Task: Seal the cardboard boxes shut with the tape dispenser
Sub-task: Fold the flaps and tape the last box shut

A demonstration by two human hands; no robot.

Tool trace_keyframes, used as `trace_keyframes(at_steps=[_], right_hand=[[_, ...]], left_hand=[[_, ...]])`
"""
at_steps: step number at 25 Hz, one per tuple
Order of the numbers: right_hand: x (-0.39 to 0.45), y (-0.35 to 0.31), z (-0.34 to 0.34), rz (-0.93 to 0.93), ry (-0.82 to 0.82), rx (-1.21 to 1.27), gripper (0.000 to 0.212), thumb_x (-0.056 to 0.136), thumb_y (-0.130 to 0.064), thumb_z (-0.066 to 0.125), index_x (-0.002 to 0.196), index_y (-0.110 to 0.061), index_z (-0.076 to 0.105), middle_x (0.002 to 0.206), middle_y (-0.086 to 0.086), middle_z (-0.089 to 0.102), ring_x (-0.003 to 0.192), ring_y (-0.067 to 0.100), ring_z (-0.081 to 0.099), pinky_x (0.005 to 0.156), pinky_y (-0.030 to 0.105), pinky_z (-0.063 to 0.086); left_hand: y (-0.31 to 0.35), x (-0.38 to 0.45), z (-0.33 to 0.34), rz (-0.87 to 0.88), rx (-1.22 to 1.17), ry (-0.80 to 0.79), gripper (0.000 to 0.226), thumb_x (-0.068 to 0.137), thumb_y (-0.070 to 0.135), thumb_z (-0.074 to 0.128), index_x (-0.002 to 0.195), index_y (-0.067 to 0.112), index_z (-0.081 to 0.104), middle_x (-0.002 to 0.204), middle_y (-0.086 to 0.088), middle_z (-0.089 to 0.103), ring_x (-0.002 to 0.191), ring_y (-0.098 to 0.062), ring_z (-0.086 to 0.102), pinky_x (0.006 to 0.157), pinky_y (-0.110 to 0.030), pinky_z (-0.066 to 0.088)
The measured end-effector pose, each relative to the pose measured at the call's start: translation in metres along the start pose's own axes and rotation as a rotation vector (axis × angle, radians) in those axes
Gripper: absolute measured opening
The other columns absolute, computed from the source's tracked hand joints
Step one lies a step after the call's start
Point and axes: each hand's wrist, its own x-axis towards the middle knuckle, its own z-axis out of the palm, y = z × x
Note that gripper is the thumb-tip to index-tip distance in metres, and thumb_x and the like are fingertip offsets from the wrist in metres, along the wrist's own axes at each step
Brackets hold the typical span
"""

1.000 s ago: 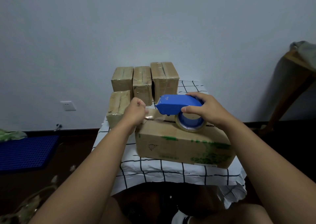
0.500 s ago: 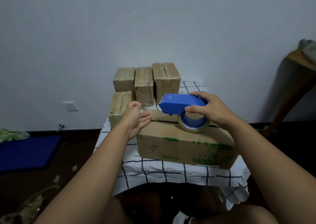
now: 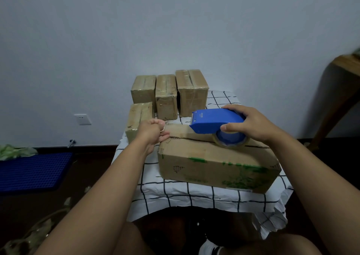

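Large cardboard box (image 3: 214, 163) is set on the checked tablecloth (image 3: 194, 196), long axis running left-right, its top seam (image 3: 185, 137) running the same way. Tape dispenser (image 3: 216, 122) is gripped by the right hand (image 3: 251, 126) over the seam, nose pointing left. Left hand (image 3: 153, 132) is at the box's left end, nearer the tape's start, fingers curled, seemingly pinching the tape end; actual contact cannot be told. Clear tape is hard to make out. Four smaller boxes (image 3: 165, 97) behind appear already taped.

Two bare arms, no sleeves on them. Left hand (image 3: 153, 131) and right hand (image 3: 251, 125) bare too, no gloves, no rings. Bare knees down low. One shoe (image 3: 209, 249), white with black on it.
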Motion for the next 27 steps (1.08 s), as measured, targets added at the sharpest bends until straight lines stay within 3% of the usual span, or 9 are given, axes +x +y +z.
trace_keyframes(at_steps=[3, 6, 8, 11, 15, 18, 22, 24, 27], right_hand=[[0.002, -0.001, 0.005, -0.018, -0.014, -0.004, 0.038, 0.079, -0.027, 0.083, 0.103, -0.047, 0.061, 0.109, -0.018, 0.061, 0.093, -0.005, 0.060, 0.077, 0.018, 0.046], [0.003, -0.002, 0.003, -0.016, -0.006, -0.019, 0.039, 0.076, -0.033, 0.084, 0.105, -0.047, 0.062, 0.110, -0.018, 0.061, 0.095, -0.001, 0.061, 0.079, 0.022, 0.046], [-0.001, -0.002, 0.002, -0.019, -0.003, -0.010, 0.040, 0.072, -0.039, 0.082, 0.106, -0.046, 0.062, 0.108, -0.017, 0.063, 0.092, -0.003, 0.061, 0.076, 0.021, 0.047], [-0.004, -0.003, 0.003, -0.041, -0.008, 0.001, 0.037, 0.081, -0.025, 0.081, 0.104, -0.047, 0.061, 0.106, -0.018, 0.063, 0.089, -0.006, 0.061, 0.073, 0.018, 0.047], [0.001, -0.004, 0.005, -0.024, 0.002, -0.032, 0.043, 0.080, -0.027, 0.081, 0.114, -0.042, 0.060, 0.111, -0.023, 0.059, 0.094, -0.004, 0.060, 0.076, 0.017, 0.044], [0.004, -0.003, 0.009, -0.023, -0.001, -0.045, 0.047, 0.079, -0.028, 0.082, 0.118, -0.040, 0.060, 0.112, -0.021, 0.059, 0.099, 0.001, 0.060, 0.080, 0.021, 0.046], [0.005, 0.001, 0.008, -0.018, 0.007, -0.004, 0.035, 0.080, -0.029, 0.082, 0.105, -0.046, 0.063, 0.110, -0.017, 0.062, 0.098, 0.007, 0.061, 0.084, 0.027, 0.050], [0.004, 0.004, 0.005, -0.007, 0.023, 0.009, 0.039, 0.076, -0.036, 0.083, 0.111, -0.043, 0.065, 0.110, -0.014, 0.064, 0.099, 0.009, 0.062, 0.084, 0.030, 0.051], [0.003, 0.007, 0.004, 0.013, 0.044, 0.020, 0.043, 0.080, -0.030, 0.081, 0.119, -0.039, 0.063, 0.115, -0.013, 0.063, 0.103, 0.010, 0.061, 0.084, 0.030, 0.050]], left_hand=[[0.004, 0.009, -0.009, 0.034, 0.059, 0.028, 0.009, 0.098, 0.005, 0.055, 0.099, 0.001, 0.063, 0.090, -0.013, 0.062, 0.076, -0.017, 0.063, 0.075, -0.028, 0.059], [0.002, 0.013, -0.014, 0.087, 0.124, 0.044, 0.014, 0.094, 0.009, 0.063, 0.104, -0.001, 0.063, 0.086, -0.013, 0.064, 0.071, -0.016, 0.064, 0.076, -0.029, 0.059], [0.000, 0.014, -0.015, 0.097, 0.123, 0.060, 0.014, 0.092, 0.010, 0.066, 0.100, -0.002, 0.064, 0.084, -0.013, 0.065, 0.069, -0.016, 0.064, 0.076, -0.030, 0.060], [-0.003, 0.018, -0.016, 0.113, 0.128, 0.083, 0.017, 0.092, 0.010, 0.065, 0.098, -0.006, 0.067, 0.079, -0.014, 0.065, 0.068, -0.017, 0.063, 0.078, -0.033, 0.059], [-0.003, 0.017, -0.021, 0.111, 0.118, 0.124, 0.008, 0.093, 0.005, 0.062, 0.087, 0.001, 0.064, 0.084, -0.016, 0.064, 0.070, -0.018, 0.063, 0.078, -0.032, 0.059], [-0.006, 0.022, -0.034, 0.074, 0.056, 0.182, 0.010, 0.093, 0.001, 0.059, 0.084, 0.004, 0.060, 0.086, -0.013, 0.062, 0.071, -0.017, 0.062, 0.068, -0.029, 0.060], [-0.014, 0.020, -0.047, -0.014, 0.047, 0.083, 0.006, 0.095, 0.006, 0.059, 0.090, 0.006, 0.061, 0.081, -0.010, 0.063, 0.069, -0.016, 0.062, 0.056, -0.026, 0.060], [-0.018, 0.018, -0.048, -0.046, 0.008, 0.031, 0.005, 0.096, 0.007, 0.059, 0.091, 0.007, 0.061, 0.079, -0.010, 0.062, 0.069, -0.017, 0.060, 0.057, -0.026, 0.060], [-0.022, 0.020, -0.045, -0.081, -0.049, 0.014, 0.004, 0.095, 0.007, 0.061, 0.091, 0.007, 0.062, 0.078, -0.010, 0.063, 0.068, -0.015, 0.058, 0.055, -0.023, 0.058]])
